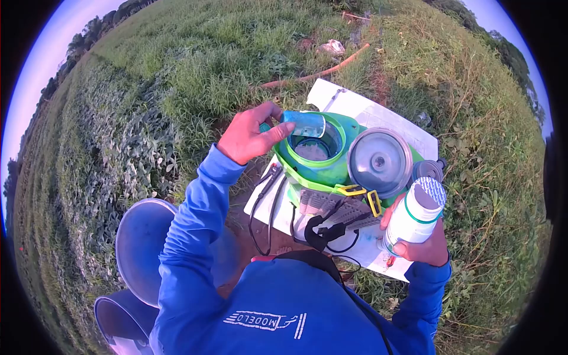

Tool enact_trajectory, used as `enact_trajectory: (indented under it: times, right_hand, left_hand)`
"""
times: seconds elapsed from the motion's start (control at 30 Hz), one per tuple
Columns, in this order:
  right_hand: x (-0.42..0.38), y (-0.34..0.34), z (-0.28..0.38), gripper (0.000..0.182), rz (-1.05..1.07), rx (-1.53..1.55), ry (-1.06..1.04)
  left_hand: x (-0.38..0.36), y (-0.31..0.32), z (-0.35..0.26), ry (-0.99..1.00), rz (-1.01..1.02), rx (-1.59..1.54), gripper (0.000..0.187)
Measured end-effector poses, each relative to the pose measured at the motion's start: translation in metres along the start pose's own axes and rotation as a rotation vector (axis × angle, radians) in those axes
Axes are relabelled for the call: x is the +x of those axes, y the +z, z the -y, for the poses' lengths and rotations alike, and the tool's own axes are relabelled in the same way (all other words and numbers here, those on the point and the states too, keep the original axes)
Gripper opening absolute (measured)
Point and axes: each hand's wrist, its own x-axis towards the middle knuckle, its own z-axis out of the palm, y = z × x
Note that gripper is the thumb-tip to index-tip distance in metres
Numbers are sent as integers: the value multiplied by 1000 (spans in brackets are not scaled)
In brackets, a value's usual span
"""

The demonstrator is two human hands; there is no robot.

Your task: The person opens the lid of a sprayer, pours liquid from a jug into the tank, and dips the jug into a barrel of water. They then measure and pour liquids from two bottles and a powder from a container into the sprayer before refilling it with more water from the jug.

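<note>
My left hand (pixel 253 135) is closed around a small blue see-through cup (pixel 306 124). The cup is tipped on its side over the round open mouth of a green backpack sprayer tank (pixel 316 173). Something pale shows inside the tank. My right hand (pixel 423 248) grips a white plastic bottle (pixel 416 214) with a green ring near its top. The bottle leans to the upper right, and a blue-and-white patterned seal (pixel 430 192) shows at its top end. Between bottle and tank mouth sits a round grey lid (pixel 379 160).
Beneath the sprayer lies a white board (pixel 408 124). Black straps and a hose (pixel 322 238) hang at its near side, by yellow buckles (pixel 374 203). Blue barrels (pixel 145 248) stand at lower left. Grass surrounds everything, with an orange hose (pixel 319 76) beyond.
</note>
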Motion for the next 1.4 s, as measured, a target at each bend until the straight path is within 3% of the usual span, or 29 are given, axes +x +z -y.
enact_trajectory:
  times: [0.03,0.13,0.27,0.5,0.63,1.4]
  right_hand:
    - [5,3,5,73,-30,13,23]
    - [27,1,14,71,41,-18,22]
    - [56,-4,30,70,137,-67,52]
    - [101,-11,71,66,269,-130,118]
    - [123,-16,86,61,339,-140,143]
    - [178,-17,104,56,520,-266,331]
  left_hand:
    - [-2,1,6,18,-31,-84,45]
    - [-13,-3,-6,-226,35,-457,43]
    - [-17,16,-12,-321,-15,-999,43]
    - [-13,52,-32,-258,120,-1503,54]
    - [-13,69,-37,-318,164,-1720,58]
    - [-6,94,-30,-216,194,-1929,58]
